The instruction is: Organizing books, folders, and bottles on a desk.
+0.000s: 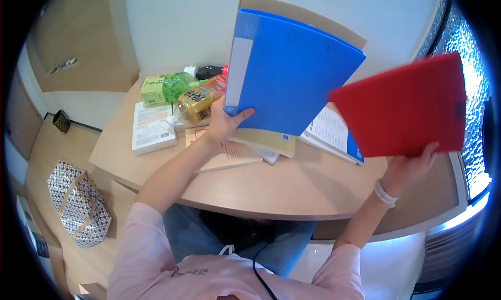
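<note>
My left hand grips a blue plastic file folder by its lower left corner, thumb across the front. The folder stands raised above the desk with a white label strip along its spine. A brown kraft cover shows behind its top edge; whether my hand holds that too is hidden. My right hand holds a red folder or flat case by its lower edge, tilted and slightly blurred, to the right of the blue folder. Below them lie a beige booklet and white printed papers.
On the curved wooden desk sit a white box, a green snack package, a drink bottle, a dark case and a paper envelope. A patterned tote bag and a waste basket stand on the floor.
</note>
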### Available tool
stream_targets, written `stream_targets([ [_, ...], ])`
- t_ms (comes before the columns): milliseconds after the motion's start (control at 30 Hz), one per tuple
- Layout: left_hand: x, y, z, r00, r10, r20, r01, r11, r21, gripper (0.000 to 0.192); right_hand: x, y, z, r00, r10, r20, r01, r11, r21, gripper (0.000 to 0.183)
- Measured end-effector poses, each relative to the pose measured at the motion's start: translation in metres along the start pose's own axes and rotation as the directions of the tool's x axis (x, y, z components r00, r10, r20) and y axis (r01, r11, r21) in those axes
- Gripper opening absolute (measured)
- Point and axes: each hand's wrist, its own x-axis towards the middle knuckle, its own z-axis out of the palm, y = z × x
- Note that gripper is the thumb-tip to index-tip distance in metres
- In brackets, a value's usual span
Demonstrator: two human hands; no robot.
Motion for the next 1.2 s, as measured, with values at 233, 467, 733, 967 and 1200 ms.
stream_targets([
  [233,0.007,-0.029,-0.013,0.973,-0.153,0.171,0.228,0.743,-0.63,0.06,-0.07,0.104,0.071,0.918,0.095,0.386,-0.077,0.995,-0.062,0.027],
  [467,0.007,-0.034,-0.013,0.979,0.195,0.063,-0.191,0.979,-0.07,0.067,-0.146,0.169,0.093,0.819,0.209,0.534,-0.126,0.974,-0.187,0.033],
  [733,0.01,-0.006,-0.011,0.981,0.193,-0.002,-0.193,0.981,0.011,0.051,-0.166,0.185,0.078,0.798,0.053,0.601,0.21,0.91,-0.359,0.054],
  [967,0.002,0.003,0.003,0.98,0.165,-0.114,-0.164,0.986,0.017,0.054,-0.166,0.161,0.108,0.418,-0.454,0.787,0.827,0.549,-0.122,0.072],
  [1200,0.007,-0.028,-0.009,0.984,0.167,-0.068,-0.172,0.982,-0.082,0.071,-0.212,0.186,0.111,0.244,-0.262,0.934,0.929,0.338,-0.148,0.059],
])
